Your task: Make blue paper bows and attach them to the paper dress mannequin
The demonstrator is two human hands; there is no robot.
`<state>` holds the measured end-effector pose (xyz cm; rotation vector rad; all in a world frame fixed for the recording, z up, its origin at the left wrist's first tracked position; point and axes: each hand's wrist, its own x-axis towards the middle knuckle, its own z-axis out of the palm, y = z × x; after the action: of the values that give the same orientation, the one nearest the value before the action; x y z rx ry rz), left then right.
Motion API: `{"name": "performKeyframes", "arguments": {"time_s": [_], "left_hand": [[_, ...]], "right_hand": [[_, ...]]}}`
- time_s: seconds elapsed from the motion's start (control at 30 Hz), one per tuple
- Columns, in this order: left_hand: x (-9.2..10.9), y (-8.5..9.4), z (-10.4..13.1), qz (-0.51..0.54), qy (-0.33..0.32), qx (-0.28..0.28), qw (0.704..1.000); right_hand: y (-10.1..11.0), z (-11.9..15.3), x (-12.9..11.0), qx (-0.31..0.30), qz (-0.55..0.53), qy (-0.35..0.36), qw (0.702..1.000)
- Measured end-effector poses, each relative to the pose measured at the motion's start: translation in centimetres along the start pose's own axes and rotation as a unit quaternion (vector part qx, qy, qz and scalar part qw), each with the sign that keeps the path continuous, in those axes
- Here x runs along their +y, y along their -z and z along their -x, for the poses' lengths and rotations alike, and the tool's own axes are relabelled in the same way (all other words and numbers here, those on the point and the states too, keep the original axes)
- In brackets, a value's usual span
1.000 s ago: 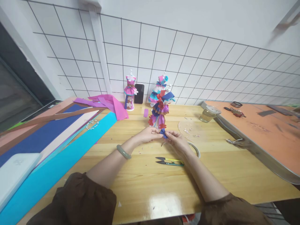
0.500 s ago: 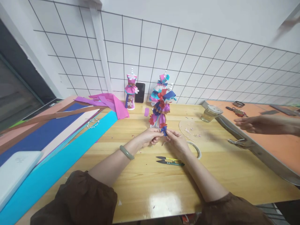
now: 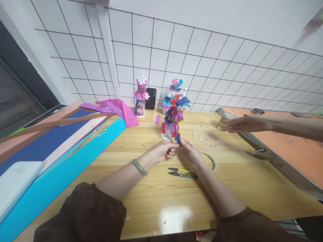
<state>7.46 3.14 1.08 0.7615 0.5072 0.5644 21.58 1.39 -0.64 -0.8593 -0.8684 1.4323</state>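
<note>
Between my fingertips is a small pleated piece of dark blue paper (image 3: 177,138), fanned out at its top. My left hand (image 3: 166,151) pinches its lower left side, and my right hand (image 3: 188,150) grips it from the right. Just behind my hands stands a small dress-form figure (image 3: 174,114) in ruffled red, blue and purple paper. Another figure (image 3: 174,86) in pink, white and turquoise is partly hidden behind it. Thread snips (image 3: 181,172) with dark blades lie below my right hand, and a roll of tape (image 3: 211,160) rests beside my right wrist.
Another person's hand (image 3: 239,123) reaches in from the right onto a glass cup (image 3: 221,124). A clear round dish (image 3: 202,137) holds tiny beads. On the left are coloured paper sheets (image 3: 83,161), a beaded bracelet (image 3: 99,131) and a white box (image 3: 20,181). A pink dress figure (image 3: 141,97) stands by a phone (image 3: 151,98).
The other person's hand has moved left, from above the orange surface to the glass cup. My hands have shifted slightly, still pinching the blue paper.
</note>
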Motion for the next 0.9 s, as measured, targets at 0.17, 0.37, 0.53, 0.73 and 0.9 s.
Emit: {"name": "performKeyframes", "arguments": {"time_s": [0.17, 0.37, 0.53, 0.73, 0.9], "left_hand": [[-0.4, 0.3, -0.3, 0.032, -0.001, -0.023, 0.999], [-0.5, 0.4, -0.4, 0.036, 0.009, -0.023, 0.999], [-0.5, -0.1, -0.2, -0.015, 0.009, -0.002, 1.0], [0.5, -0.1, 1.0, -0.203, -0.014, 0.032, 0.979], [2.4, 0.0, 2.1, -0.299, -0.054, 0.07, 0.95]], "right_hand": [[0.1, 0.0, 0.2, -0.017, -0.007, -0.003, 1.0], [-0.2, 0.3, 0.0, -0.02, -0.014, -0.002, 1.0], [-0.3, 0.3, -0.4, -0.01, -0.009, 0.004, 1.0], [-0.4, 0.5, -1.2, -0.008, 0.041, 0.02, 0.999], [-0.4, 0.8, -1.7, 0.002, 0.166, 0.069, 0.984]]}}
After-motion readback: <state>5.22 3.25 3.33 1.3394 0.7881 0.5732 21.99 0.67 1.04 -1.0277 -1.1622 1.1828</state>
